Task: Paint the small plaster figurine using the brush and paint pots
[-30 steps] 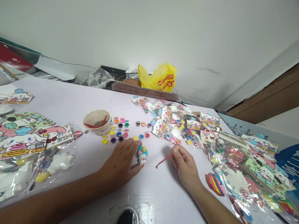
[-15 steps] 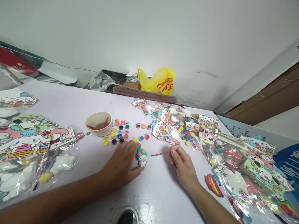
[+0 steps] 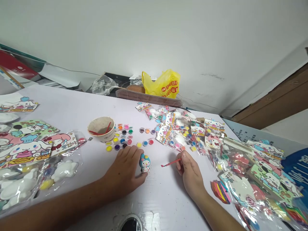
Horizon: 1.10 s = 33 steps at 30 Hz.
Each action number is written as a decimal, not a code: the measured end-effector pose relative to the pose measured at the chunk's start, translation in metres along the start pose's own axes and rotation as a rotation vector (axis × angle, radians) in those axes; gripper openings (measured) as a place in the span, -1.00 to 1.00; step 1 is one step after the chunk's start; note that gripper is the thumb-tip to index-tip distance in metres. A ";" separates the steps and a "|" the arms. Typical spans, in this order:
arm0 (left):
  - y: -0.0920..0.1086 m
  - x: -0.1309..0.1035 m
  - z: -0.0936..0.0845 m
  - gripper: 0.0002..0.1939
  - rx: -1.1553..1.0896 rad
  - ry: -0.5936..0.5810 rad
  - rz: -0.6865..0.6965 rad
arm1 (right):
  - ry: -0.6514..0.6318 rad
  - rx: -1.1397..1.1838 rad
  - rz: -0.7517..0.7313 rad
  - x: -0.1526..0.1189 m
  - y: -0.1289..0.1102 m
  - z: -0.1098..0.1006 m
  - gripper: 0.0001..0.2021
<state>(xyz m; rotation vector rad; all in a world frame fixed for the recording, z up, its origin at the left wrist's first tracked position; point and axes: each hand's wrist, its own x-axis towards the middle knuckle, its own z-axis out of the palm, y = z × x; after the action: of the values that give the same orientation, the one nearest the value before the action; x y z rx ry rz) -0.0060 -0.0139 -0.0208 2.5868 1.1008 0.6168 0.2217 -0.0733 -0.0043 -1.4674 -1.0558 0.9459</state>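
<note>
So the red brush (image 3: 173, 162) just backed off a bit — right hand (image 3: 191, 175) has it pinched in the fingertips, and its tip sits clear of the figurine (image 3: 145, 164), so no paint's going on right this second. Left hand (image 3: 124, 166) has thumb and fingers curled round the little guy, roughly upright, just nearer than the paint pots (image 3: 145, 143).

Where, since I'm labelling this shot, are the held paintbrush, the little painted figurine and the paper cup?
Held paintbrush (image 3: 175, 161): head view, on its red handle.
Painted figurine (image 3: 145, 163): head view, on its white face.
Paper cup (image 3: 107, 138): head view, on its outer wall.
</note>
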 end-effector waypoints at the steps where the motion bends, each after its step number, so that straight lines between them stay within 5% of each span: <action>1: 0.000 0.000 0.000 -0.54 0.012 -0.001 0.001 | 0.006 0.024 0.008 0.001 0.000 0.000 -0.46; 11: -0.003 0.001 0.000 -0.57 -0.044 -0.001 -0.007 | -0.041 0.354 0.139 0.005 -0.005 -0.001 -0.66; 33: -0.002 0.001 -0.001 -0.56 -0.102 -0.014 -0.026 | -0.185 0.013 0.025 -0.002 0.005 0.002 -0.59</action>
<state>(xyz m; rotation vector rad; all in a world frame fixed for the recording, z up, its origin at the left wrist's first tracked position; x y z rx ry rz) -0.0073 -0.0121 -0.0208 2.4834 1.0678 0.6308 0.2197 -0.0748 -0.0095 -1.4056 -1.1645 1.1210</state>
